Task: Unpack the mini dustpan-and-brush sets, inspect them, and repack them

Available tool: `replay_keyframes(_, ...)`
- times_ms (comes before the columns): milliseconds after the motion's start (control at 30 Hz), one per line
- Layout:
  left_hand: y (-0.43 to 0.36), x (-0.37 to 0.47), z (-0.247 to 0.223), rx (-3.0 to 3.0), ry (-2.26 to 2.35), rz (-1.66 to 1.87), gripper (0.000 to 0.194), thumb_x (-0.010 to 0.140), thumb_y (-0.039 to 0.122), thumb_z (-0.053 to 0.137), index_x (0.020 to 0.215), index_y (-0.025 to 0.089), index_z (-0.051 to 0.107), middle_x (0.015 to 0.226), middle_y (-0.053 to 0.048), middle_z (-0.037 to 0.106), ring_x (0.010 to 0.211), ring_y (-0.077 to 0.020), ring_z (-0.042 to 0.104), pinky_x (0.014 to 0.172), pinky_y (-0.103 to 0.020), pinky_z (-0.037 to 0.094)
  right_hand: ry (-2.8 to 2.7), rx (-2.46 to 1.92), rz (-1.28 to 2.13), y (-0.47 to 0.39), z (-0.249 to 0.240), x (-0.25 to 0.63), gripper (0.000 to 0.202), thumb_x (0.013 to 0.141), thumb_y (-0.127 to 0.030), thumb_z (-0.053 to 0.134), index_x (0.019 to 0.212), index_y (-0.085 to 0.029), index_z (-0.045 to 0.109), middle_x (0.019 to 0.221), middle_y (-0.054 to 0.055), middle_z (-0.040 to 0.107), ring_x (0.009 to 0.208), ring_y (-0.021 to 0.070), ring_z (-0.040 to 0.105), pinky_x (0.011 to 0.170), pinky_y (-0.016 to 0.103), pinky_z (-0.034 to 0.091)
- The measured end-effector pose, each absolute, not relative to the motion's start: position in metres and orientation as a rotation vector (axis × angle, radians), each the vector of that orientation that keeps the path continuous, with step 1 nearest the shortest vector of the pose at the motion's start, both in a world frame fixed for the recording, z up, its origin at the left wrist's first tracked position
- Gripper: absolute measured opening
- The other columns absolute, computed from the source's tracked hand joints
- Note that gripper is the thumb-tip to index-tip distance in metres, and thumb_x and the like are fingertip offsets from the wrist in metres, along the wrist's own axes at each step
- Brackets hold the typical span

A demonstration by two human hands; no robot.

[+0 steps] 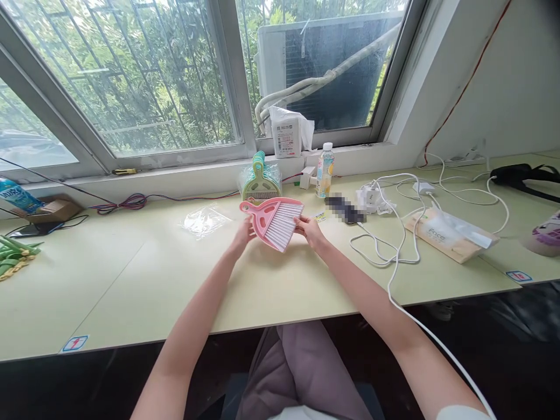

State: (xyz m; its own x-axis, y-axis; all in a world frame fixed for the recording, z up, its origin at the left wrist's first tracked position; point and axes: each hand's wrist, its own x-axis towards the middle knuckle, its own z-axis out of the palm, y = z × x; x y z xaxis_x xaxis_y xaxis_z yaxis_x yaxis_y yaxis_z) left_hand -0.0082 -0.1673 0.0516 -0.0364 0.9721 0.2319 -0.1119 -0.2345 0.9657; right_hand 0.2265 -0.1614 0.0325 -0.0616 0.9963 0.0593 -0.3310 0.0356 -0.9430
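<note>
A pink dustpan and brush set (pixel 265 220) with white bristles is held up over the table between my two hands. My left hand (pixel 245 234) grips its left side near the handle, the fingers partly hidden behind it. On the other side, my right hand (pixel 310 229) pinches the bristle edge at the right. Just behind stands a wrapped stack of green dustpan and brush sets (pixel 261 179). To the left lies a crumpled clear plastic bag (pixel 203 222).
A drink bottle (pixel 324 170) and a blurred dark phone (pixel 345 210) are behind my right hand. White cables (pixel 396 256) loop across the right side by a tissue pack (pixel 450 233). Green stalks (pixel 17 254) lie at far left. The table's front edge (pixel 280 322) runs before my lap.
</note>
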Motion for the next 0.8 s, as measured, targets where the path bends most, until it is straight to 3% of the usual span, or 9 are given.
replay_keyframes(133,-0.172,0.016,0.033,1.329,1.104,1.297,0.041,0.075,0.038,0.067,0.108,0.015,0.059,0.095,-0.008,0.065,0.08,-0.0209,0.062,0.072,-0.034,0.052,-1.052,-1.102,1.104,-0.161,0.029,0.223,0.028,0.085,-0.03,0.055,0.109,-0.018,0.059,0.107,0.009,0.065,0.085,0.0175,0.065,0.077,0.034,0.056)
replay_keyframes(200,-0.173,0.018,0.031,1.35,1.141,1.354,0.035,0.08,0.041,0.06,0.102,0.014,0.061,0.091,-0.007,0.066,0.078,-0.0192,0.061,0.072,-0.032,0.05,-1.022,-1.204,0.741,-0.162,0.031,0.224,0.037,0.087,-0.024,0.045,0.124,-0.02,0.048,0.124,0.011,0.056,0.099,0.0181,0.06,0.08,0.034,0.053)
replay_keyframes(267,-0.175,0.019,0.033,1.421,1.134,1.435,0.033,0.084,0.043,0.054,0.096,0.014,0.064,0.089,-0.007,0.067,0.081,-0.0191,0.06,0.076,-0.03,0.047,-1.093,-1.24,0.389,-0.167,0.034,0.224,0.04,0.088,-0.021,0.039,0.128,-0.021,0.043,0.128,0.011,0.052,0.106,0.0189,0.055,0.088,0.036,0.048)
replay_keyframes(433,-0.194,0.037,0.043,1.698,1.132,1.385,0.04,0.088,0.046,0.048,0.109,0.016,0.065,0.094,-0.006,0.069,0.085,-0.0205,0.061,0.078,-0.029,0.043,-1.706,-1.291,0.06,-0.19,0.043,0.207,0.022,0.091,-0.033,0.044,0.096,-0.021,0.061,0.099,0.009,0.065,0.096,0.0243,0.054,0.091,0.041,0.036)
replay_keyframes(600,-0.217,0.056,0.049,1.77,1.271,1.428,0.046,0.089,0.048,0.048,0.121,0.018,0.061,0.095,-0.007,0.069,0.073,-0.0194,0.06,0.07,-0.028,0.042,-1.792,-1.303,-0.043,-0.199,0.043,0.194,0.023,0.088,-0.042,0.052,0.095,-0.022,0.063,0.105,0.009,0.064,0.1,0.0262,0.051,0.09,0.04,0.034)
replay_keyframes(800,-0.214,0.051,0.05,1.858,1.306,1.32,0.044,0.092,0.047,0.04,0.12,0.022,0.064,0.095,-0.006,0.07,0.074,-0.0193,0.06,0.07,-0.028,0.042,-1.749,-1.229,0.163,-0.187,0.044,0.204,0.015,0.079,-0.037,0.06,0.077,-0.022,0.056,0.084,0.004,0.059,0.086,0.0208,0.052,0.079,0.032,0.04)
